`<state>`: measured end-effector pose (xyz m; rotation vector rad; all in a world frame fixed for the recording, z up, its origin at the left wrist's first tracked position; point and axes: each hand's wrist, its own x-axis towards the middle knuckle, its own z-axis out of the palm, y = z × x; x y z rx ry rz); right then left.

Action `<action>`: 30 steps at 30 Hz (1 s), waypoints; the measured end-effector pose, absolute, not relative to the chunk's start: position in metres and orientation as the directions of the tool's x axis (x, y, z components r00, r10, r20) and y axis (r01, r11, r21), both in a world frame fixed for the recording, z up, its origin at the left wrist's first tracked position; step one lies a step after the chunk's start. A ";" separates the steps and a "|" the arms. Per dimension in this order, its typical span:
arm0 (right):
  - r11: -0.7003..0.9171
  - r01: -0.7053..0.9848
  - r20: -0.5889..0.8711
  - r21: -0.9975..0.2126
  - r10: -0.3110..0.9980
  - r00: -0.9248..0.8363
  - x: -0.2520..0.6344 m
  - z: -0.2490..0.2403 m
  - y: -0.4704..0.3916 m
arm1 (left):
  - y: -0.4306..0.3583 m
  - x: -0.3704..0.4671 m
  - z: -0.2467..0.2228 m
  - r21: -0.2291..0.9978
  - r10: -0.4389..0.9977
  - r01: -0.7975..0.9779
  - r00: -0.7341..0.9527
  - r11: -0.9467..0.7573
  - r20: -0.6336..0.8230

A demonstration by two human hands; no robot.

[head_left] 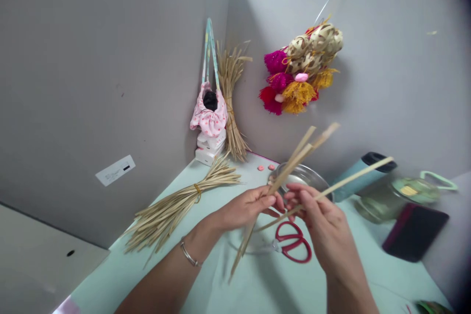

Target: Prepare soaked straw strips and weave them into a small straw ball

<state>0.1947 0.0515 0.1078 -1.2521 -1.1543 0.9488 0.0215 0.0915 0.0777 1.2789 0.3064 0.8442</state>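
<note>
Several flat straw strips are pinched between the thumb and fingers of my left hand. They slant up to the right and stick out below the hand. One paler strip lies between the thumb and fingers of my right hand, its lower end crossing toward the left-hand strips. Both hands are close together above the table. Just below them lie scissors with red handles, their blades blurred. A metal bowl is partly hidden behind the strips and my right hand.
A tied straw bundle lies at left; another bundle leans in the corner beside a pink spotted bag and white boxes. Woven balls with tassels hang on the wall. At right are a blue tumbler, a greenish jar and a dark phone-like object.
</note>
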 end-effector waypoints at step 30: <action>0.378 0.368 0.198 -0.849 0.875 -0.442 0.247 0.116 0.013 | 0.088 0.018 0.077 0.982 0.046 0.076 0.995 0.173 -0.085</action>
